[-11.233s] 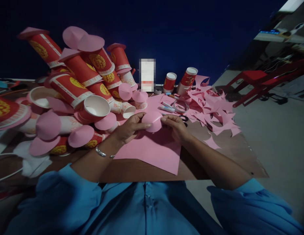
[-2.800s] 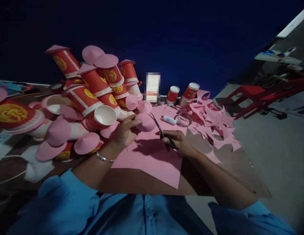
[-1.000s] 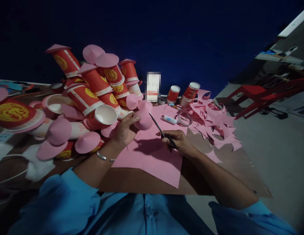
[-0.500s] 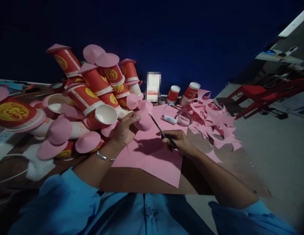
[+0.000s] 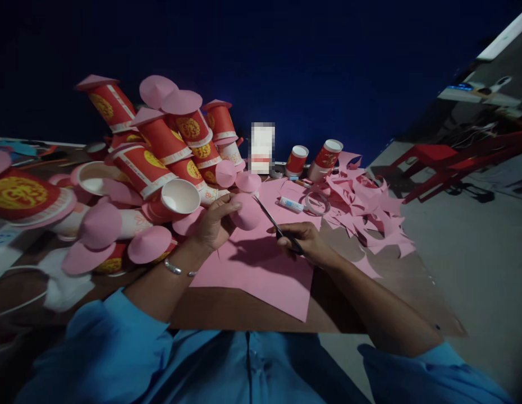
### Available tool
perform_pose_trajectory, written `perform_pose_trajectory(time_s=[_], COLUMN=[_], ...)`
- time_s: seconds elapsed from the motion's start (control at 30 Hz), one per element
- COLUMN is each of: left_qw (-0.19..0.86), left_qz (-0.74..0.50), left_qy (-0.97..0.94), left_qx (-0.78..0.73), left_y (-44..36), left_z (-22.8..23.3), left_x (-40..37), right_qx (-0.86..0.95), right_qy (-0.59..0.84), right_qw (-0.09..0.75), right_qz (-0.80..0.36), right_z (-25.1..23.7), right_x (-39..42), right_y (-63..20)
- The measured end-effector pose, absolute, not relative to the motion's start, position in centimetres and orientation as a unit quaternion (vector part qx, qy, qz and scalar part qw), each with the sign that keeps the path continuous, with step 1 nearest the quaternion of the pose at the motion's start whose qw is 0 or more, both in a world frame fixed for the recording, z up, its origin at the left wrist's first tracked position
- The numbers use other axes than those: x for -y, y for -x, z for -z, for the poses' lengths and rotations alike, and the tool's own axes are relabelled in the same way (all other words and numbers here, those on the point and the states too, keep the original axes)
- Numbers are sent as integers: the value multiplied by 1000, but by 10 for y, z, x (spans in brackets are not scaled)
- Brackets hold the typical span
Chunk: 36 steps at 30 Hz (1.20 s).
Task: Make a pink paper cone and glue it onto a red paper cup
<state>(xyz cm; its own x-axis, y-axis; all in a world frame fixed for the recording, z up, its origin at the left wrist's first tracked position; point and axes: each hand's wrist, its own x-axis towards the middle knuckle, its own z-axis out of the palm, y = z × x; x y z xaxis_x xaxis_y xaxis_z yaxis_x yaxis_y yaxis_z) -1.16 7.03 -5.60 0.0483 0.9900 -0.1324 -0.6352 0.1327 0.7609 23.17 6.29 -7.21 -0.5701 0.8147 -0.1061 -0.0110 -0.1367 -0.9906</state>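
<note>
My left hand (image 5: pixel 213 224) holds a small pink paper cone (image 5: pixel 248 212) above the table, thumb and fingers pinching its left side. My right hand (image 5: pixel 305 242) grips black scissors (image 5: pixel 274 223) by the handles, blades pointing up-left, their tip at the cone's right edge. Under both hands lies a large pink paper sheet (image 5: pixel 261 269) on the brown table (image 5: pixel 227 310). A silver bracelet (image 5: pixel 173 267) is on my left wrist.
A pile of red and gold paper cups with pink cone lids (image 5: pixel 151 163) fills the left of the table. Pink paper scraps (image 5: pixel 366 207) lie at the right, with a glue stick (image 5: pixel 291 204), a tape roll (image 5: pixel 316 203) and two upright cups (image 5: pixel 297 160). A red bench (image 5: pixel 438 157) stands at the far right.
Earlier both hands pinched the cone; since then my right hand took up the scissors. Over the last second the cone and scissor tip stay together with hardly any movement.
</note>
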Motion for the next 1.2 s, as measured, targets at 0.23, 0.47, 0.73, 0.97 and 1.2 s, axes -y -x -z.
perform_pose_trajectory(time_s=[0.23, 0.47, 0.73, 0.97, 1.2], left_qw=[669, 660, 652, 652, 665], left_qz=[-606, -620, -638, -627, -609], left_qy=[-261, -254, -244, -262, -265], left_qx=[-342, -339, -329, -336, -341], left_y=[12, 12, 12, 12, 11], left_z=[57, 60, 62, 61, 58], left_x=[-70, -71, -72, -72, -70], right_qx=[580, 585, 582, 583, 583], right_qy=[347, 349, 348, 351, 348], right_qw=[310, 309, 309, 305, 310], right_qz=[-669, -664, -667, -666, -666], right_z=[73, 72, 73, 72, 71], right_x=[-63, -62, -61, -62, -63], right_y=[-232, -232, -231, -231, -231])
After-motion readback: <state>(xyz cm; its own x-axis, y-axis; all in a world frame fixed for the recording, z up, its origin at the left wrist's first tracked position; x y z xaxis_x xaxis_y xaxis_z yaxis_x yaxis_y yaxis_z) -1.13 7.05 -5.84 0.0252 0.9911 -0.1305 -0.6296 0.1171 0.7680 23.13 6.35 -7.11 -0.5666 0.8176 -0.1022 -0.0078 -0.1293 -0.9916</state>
